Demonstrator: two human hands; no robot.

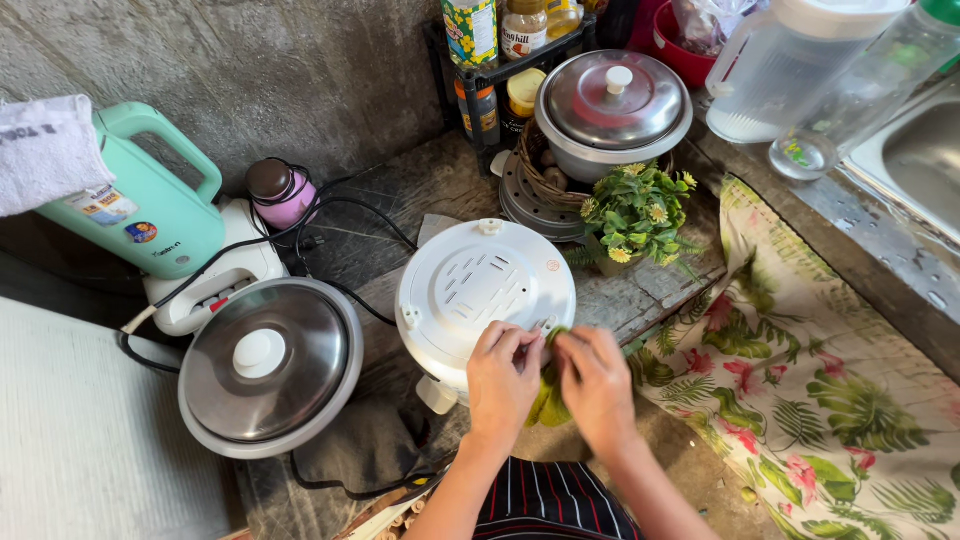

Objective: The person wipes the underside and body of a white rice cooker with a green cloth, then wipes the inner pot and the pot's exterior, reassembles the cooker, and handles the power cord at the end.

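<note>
Gripping a green-yellow cloth (550, 400), both hands meet at the near rim of a white cooker (487, 295) in the middle of the surface (420, 185). The left hand (503, 380) is curled with its fingertips pinched on the rim and the cloth's top edge; the right hand (594, 385) is likewise closed on the cloth, just beside the left. The cloth hangs down the cooker's near side, mostly hidden between the hands.

Hazards, as judged from this arrangement:

- A black cord (340, 215) runs across the surface to the left of the cooker, toward a white base (215, 280) and a steel-lidded pot (270, 365). Whether the cooker is connected cannot be seen. If the cloth is damp, moisture near the lid vents could reach live parts.
- Pressure on the near rim could tip or slide the cooker toward the near edge.
- A flower pot (635, 215) stands just right of the cooker, touching or nearly so. A sideways push could topple it.
- A jug (790, 65) and a clear bottle (860, 90) stand far right, well apart from the hands; risk there is low.
- The floral cloth (820, 380) on the right could be dragged by a forearm.
</note>
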